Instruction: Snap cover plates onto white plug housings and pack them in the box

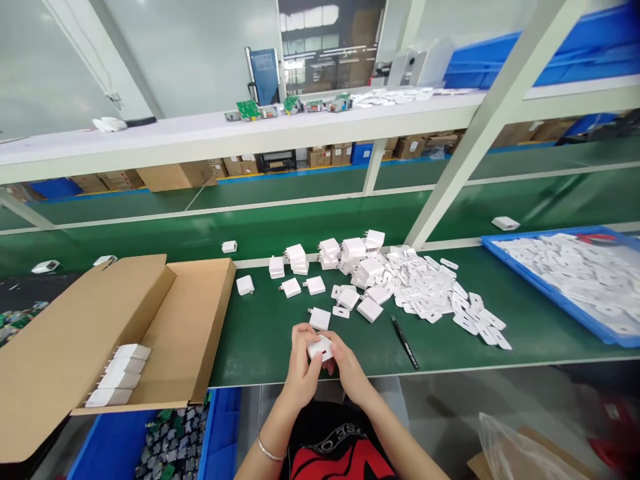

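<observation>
Between both hands, just over the table's front edge, is a white charger (321, 347) with a small dark reddish slot showing on its face. My left hand (301, 365) grips its left side, fingers wrapped round it. From the right, my right hand (347, 369) closes on the same charger; part of its fingers is hidden underneath. Directly beyond lies another white charger (319, 318) with its prongs pointing left. More white chargers (354, 249) stand in stacks toward the back, beside a spread pile of flat white cover plates (425, 283).
An open cardboard box (213, 327) on the left holds several chargers in a row. Black tweezers (405, 342) lie to the right of my hands. A blue tray (560, 293) full of white plates sits at right. A shelf (300, 130) with circuit boards and a slanting post (470, 160) stand beyond.
</observation>
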